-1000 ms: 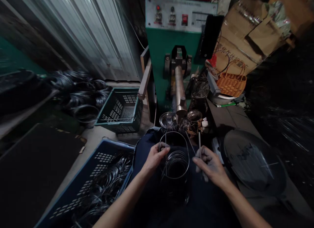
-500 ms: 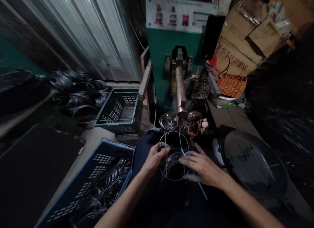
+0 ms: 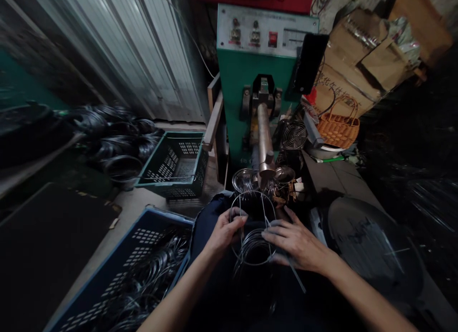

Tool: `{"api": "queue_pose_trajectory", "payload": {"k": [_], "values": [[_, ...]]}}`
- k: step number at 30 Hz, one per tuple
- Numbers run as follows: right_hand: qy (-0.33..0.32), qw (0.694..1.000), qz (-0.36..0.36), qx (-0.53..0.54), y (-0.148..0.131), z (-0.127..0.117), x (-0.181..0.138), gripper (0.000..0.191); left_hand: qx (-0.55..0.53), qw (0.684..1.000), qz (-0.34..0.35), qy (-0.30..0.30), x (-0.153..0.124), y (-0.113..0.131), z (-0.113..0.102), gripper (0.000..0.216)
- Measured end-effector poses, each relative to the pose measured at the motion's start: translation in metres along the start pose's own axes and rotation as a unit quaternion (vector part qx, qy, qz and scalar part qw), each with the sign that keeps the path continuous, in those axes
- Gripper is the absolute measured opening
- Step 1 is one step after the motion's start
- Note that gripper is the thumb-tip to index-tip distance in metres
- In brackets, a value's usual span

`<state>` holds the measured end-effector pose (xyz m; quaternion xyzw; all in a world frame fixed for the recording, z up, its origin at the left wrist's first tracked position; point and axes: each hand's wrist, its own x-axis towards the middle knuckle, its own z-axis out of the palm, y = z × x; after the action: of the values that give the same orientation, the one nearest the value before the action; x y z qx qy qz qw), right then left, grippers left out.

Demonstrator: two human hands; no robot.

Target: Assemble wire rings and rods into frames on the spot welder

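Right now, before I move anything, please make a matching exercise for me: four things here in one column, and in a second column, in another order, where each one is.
Things:
1. wicker basket
2. green perforated crate
3. blue perforated crate
4. red switch

Places:
A. holding a mass of wire rings
B. on the control panel
C. in front of the cardboard
D. beside the corrugated metal wall

Pairs: 1-C, 2-D, 3-A, 4-B
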<state>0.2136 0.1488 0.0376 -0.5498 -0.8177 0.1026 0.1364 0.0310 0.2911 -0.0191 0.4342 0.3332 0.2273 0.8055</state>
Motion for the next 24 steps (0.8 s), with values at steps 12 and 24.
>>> {"api": "queue_pose_trajectory", "payload": {"k": [12, 24], "values": [[-0.016, 0.999, -0.03, -0.021, 0.01, -0.006, 0.006, 0.048, -0.013, 1.0, 0.006, -0.011, 0.004, 0.005, 0.0, 0.028], [-0.001, 0.998, -0.05, -0.032, 0.013, -0.007, 0.009, 0.047, -0.025, 1.0, -0.004, -0.005, 0.004, 0.007, 0.0, 0.028]]}}
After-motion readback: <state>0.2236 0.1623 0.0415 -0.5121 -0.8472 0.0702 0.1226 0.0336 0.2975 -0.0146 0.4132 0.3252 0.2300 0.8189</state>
